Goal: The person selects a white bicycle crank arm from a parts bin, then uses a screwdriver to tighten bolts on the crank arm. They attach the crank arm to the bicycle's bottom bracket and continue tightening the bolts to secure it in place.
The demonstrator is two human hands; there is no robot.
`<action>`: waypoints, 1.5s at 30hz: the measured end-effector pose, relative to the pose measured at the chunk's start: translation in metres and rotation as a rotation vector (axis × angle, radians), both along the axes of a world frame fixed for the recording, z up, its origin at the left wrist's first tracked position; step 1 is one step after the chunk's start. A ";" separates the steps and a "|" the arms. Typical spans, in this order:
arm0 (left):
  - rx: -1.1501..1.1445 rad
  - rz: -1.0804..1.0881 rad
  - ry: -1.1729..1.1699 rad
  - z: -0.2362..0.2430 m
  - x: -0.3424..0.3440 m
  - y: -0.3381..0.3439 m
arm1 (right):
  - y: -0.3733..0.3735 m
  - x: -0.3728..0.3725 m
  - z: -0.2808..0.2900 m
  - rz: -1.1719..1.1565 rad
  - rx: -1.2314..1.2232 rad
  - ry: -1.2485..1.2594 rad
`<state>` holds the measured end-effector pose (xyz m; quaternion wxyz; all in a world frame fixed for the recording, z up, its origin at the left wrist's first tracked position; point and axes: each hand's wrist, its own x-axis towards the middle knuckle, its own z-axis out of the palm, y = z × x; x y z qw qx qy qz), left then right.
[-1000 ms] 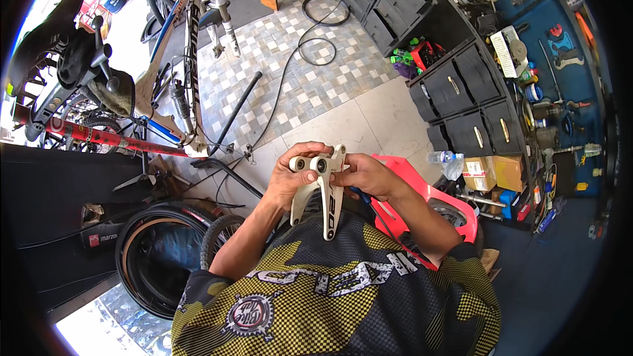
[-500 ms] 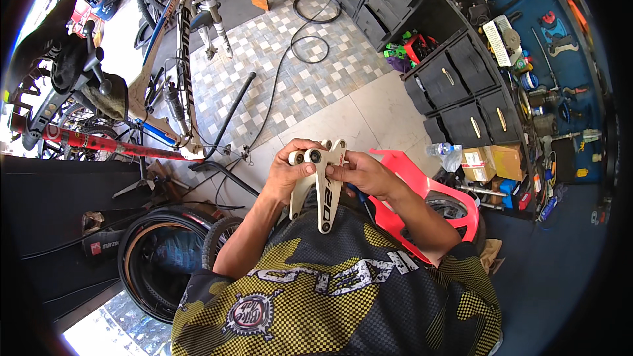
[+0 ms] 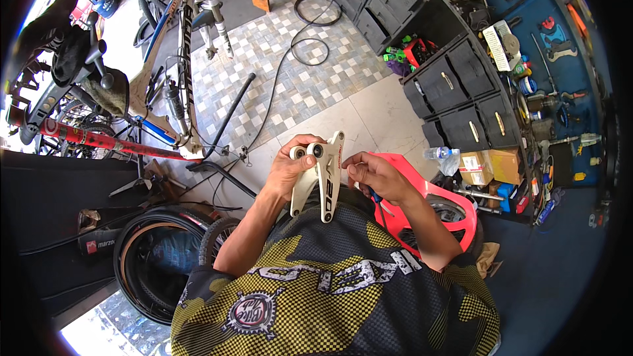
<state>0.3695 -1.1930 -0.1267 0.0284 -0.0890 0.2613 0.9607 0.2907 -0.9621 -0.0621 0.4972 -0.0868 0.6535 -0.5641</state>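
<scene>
Holding up a smooth white bike part with two long legs and round holes (image 3: 328, 191), the left hand (image 3: 287, 175) has its grip closed on the upper left side, with the thumb on the front. The part looks hard, fat at the top and thin at the tips, with dark rings in its holes and black and red marks on one leg. It is in front of the person's belly, near the soft black and yellow checked shirt (image 3: 297, 303). The right hand (image 3: 386, 181) is just beside the part but apart from it. Its grip is bent closed around a thin dark tool with a blue end (image 3: 376, 198), partly hidden by the fingers. Near that arm is a shiny pink-red plastic chair with curvy edges (image 3: 465, 231). On the left are round, black rubber bike tires (image 3: 119, 260). Farther off, small square grey, white and tan tiles (image 3: 310, 86) cover the floor, and a long, bendy black cord (image 3: 280, 66) curls over them.
</scene>
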 end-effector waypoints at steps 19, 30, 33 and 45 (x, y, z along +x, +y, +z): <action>-0.335 0.225 -0.190 0.031 -0.013 0.006 | -0.027 -0.015 0.018 -0.204 -0.153 -0.172; -0.666 0.178 -0.151 0.031 -0.005 -0.002 | -0.031 -0.002 0.006 -0.165 -0.110 -0.152; -0.628 0.151 -0.086 0.031 -0.003 -0.006 | -0.032 0.002 0.005 -0.163 -0.125 -0.149; -0.357 0.054 0.112 0.015 -0.006 -0.013 | -0.031 0.004 0.008 -0.161 -0.132 -0.111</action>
